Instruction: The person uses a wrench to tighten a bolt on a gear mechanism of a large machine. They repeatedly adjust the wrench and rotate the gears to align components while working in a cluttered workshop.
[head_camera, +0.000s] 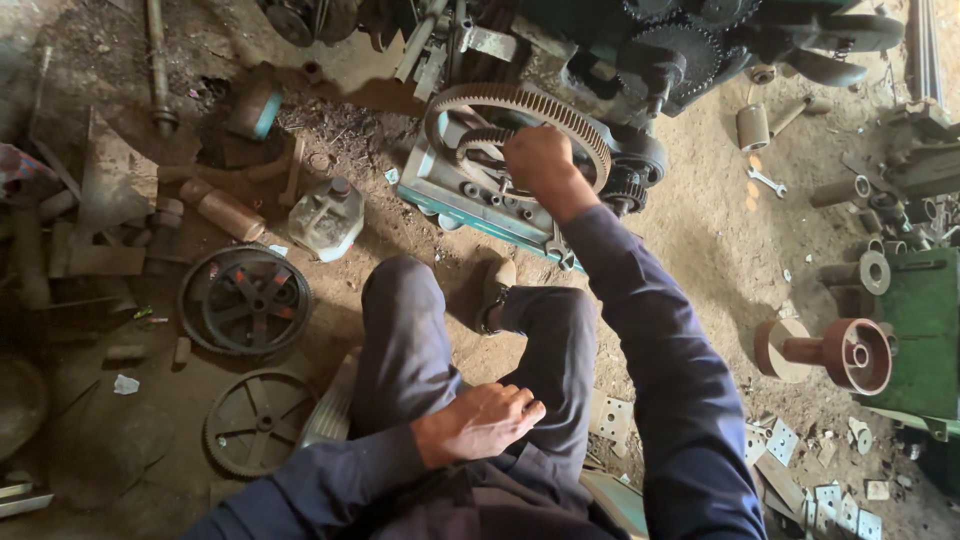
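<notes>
My right hand (538, 160) is stretched to twelve o'clock, fingers curled onto the small inner gear (480, 143) inside the big toothed ring gear (520, 100). My left hand (482, 420) rests empty, loosely curled, on my thigh.

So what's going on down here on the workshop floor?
A person in dark blue work clothes sits on the dirt floor beside a green machine. Their right hand reaches onto the large toothed gear ring mounted on it, while the left hand rests on their thigh. Spoked pulley wheels, a plastic jug and a wrench lie scattered around.
</notes>
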